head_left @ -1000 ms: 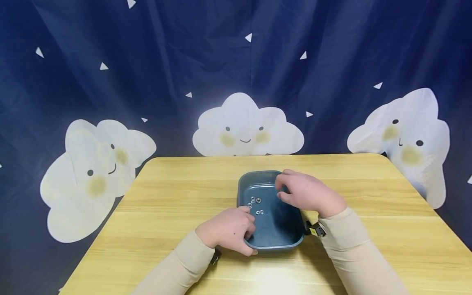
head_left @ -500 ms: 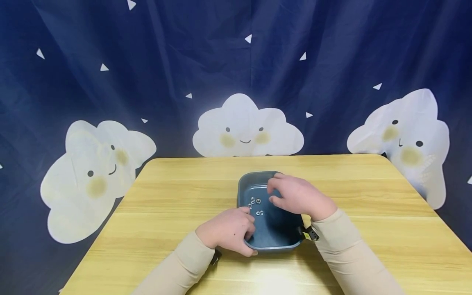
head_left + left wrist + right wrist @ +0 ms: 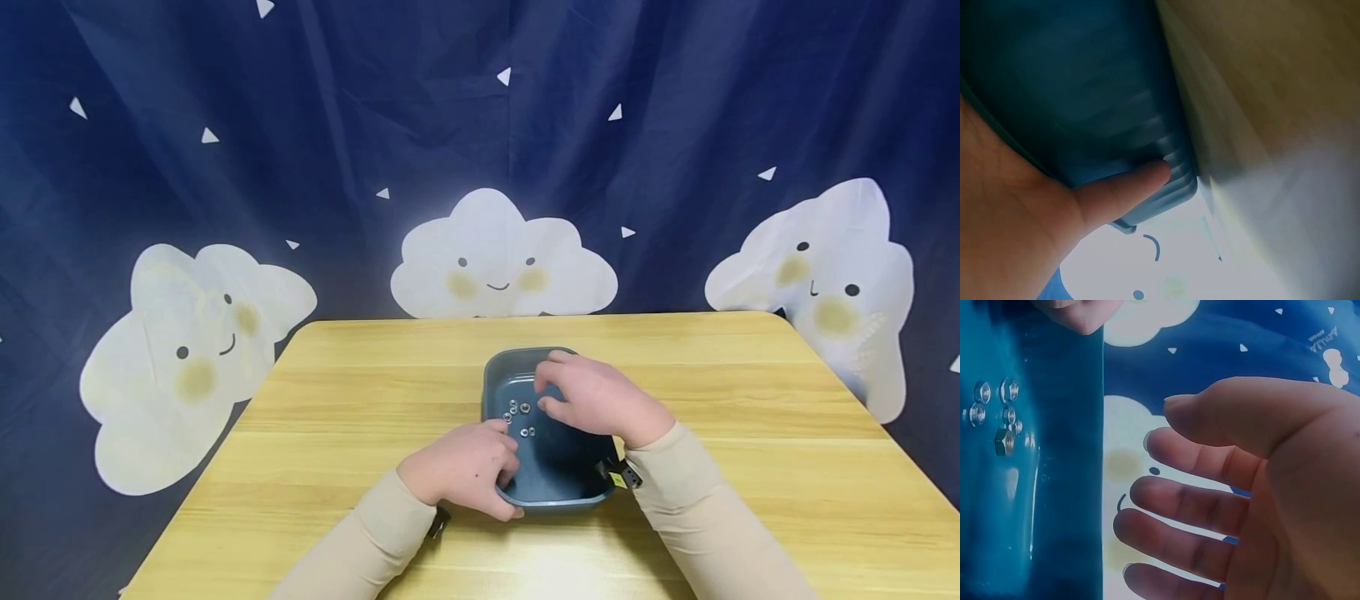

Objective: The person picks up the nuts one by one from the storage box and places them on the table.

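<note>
A dark blue rectangular plastic box (image 3: 551, 467) sits on the table, with several small metal nuts (image 3: 525, 408) lying toward its left side. My left hand (image 3: 465, 468) grips the box at its near-left corner. Its fingers go over the rim to the inside, and the thumb (image 3: 1122, 190) presses the ribbed outer wall. Above the far right part of the box hovers my right hand (image 3: 596, 396). Its loosely bent fingers (image 3: 1179, 500) hold nothing and stay apart from the nuts. One nut (image 3: 1005, 442) looks more brassy than the others in the right wrist view.
The box rests on a light wooden table (image 3: 360, 375). Behind the table hangs a dark blue curtain (image 3: 450, 100) printed with white clouds. Black straps with small devices are at both wrists.
My right hand has moved left from the box's right rim to over its inside. The left hand, the box and the nuts stay where they were.
</note>
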Demonstrator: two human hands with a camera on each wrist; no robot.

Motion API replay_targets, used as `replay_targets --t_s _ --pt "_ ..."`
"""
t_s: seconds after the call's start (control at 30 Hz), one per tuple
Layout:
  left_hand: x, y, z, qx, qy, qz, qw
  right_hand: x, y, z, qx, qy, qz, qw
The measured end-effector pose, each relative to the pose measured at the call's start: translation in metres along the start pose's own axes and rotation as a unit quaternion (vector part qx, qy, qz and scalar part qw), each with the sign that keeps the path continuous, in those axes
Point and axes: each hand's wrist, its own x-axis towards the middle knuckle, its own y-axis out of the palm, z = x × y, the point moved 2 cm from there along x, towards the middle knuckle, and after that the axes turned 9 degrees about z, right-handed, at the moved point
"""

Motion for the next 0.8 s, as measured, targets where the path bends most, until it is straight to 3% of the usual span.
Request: replay_targets --t_s 0.4,0.6,0.8 --pt "0.001 0.001 0.002 0.003 0.004 0.002 1.0 0.012 0.018 -0.002 -0.018 -0.005 0.012 0.9998" --pt "0.001 0.001 0.001 0.001 -0.002 0.004 1.0 0.017 0.03 -0.002 -0.016 0.009 0.051 0.9986" --pt "0.0 0.002 0.001 0.003 -0.007 0.002 1.0 0.022 0.041 -0.003 -0.017 -0.002 0.083 0.9964"
